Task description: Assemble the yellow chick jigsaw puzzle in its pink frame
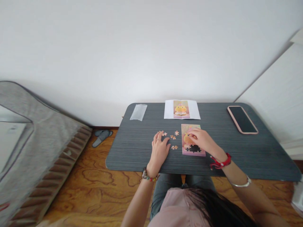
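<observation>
A small pink jigsaw puzzle point(193, 150) with a yellow figure lies on the dark table point(132, 148), with a gap of missing pieces near its front edge. My right hand point(201, 140) rests on the puzzle, fingers curled and pressing at its left part; whether a piece is under them is hidden. My left hand point(159, 148) lies flat on the table left of the puzzle, fingers spread, touching nothing I can make out. Several loose puzzle pieces point(174, 137) lie between my left hand and the puzzle.
A reference picture sheet point(181, 109) lies at the table's back edge. A clear plastic bag point(138, 112) is at the back left, a phone point(242, 119) in a pink case at the right. Slippers point(101, 136) on the wooden floor; a grey covered object point(35, 142) stands at left.
</observation>
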Demonstrator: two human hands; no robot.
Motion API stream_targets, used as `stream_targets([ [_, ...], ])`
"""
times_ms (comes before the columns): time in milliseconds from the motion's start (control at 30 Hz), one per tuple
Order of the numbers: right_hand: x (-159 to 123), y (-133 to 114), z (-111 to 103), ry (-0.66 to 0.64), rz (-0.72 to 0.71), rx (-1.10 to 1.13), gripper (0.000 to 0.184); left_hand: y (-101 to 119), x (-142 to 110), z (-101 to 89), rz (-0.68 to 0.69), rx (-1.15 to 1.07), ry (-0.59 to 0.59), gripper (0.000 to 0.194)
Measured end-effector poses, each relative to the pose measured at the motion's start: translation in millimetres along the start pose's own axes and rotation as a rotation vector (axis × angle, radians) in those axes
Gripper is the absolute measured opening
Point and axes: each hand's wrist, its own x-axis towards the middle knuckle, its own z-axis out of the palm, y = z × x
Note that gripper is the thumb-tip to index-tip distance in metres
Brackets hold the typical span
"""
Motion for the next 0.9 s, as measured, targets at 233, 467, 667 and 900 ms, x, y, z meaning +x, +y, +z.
stream_targets([
  [233, 35.8, -10.0, 17.8, -0.143, -0.046, -0.044, 0.021, 3.2, 10.2, 0.6, -0.001, 0.022, 0.001, 0.026],
  [467, 49.9, -12.3, 28.7, -0.180, -0.052, -0.062, 0.015, -13.3, 9.2, -3.1, -0.116, 0.070, 0.065, 0.029],
  [667, 46.9, -23.3, 25.6, -0.201, -0.142, 0.025, 0.014, -19.3, 10.0, -2.1, -0.116, 0.085, 0.081, 0.028],
  [900, 48.5, -33.9, 27.6, -0.249, -0.175, -0.018, 0.009, -24.5, 12.8, -4.4, -0.150, 0.065, 0.103, 0.030],
])
